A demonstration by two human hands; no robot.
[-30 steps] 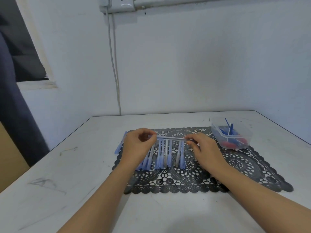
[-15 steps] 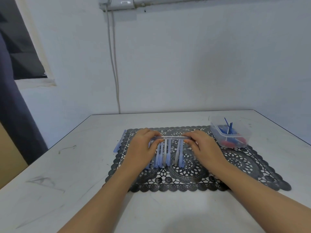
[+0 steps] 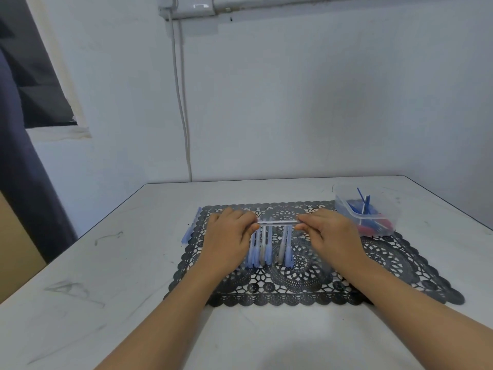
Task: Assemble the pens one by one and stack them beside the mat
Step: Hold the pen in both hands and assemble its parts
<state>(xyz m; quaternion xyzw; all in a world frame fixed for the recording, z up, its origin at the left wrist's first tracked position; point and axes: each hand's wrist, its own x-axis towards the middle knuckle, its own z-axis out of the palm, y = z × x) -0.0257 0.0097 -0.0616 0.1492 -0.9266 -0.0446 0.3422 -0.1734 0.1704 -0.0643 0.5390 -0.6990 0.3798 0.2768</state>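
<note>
A black lace mat (image 3: 394, 265) lies on the white table. Above its far middle I hold one clear pen barrel (image 3: 277, 222) level, crosswise. My left hand (image 3: 229, 236) pinches its left end and my right hand (image 3: 330, 233) pinches its right end. Under the barrel, several pale blue and grey pen parts (image 3: 269, 249) lie in a row on the mat, partly hidden by my left hand. Assembled blue pens (image 3: 191, 228) lie on the table just off the mat's left edge.
A clear plastic tub (image 3: 378, 222) with blue refills and red and blue small parts stands at the mat's far right corner. The wall rises right behind the table, with a cable (image 3: 184, 129) running down it. A dark curtain (image 3: 24, 182) hangs at the left.
Both hands have stayed on the barrel and drawn slightly together along it. The barrel now sits level. The row of parts has not moved.
</note>
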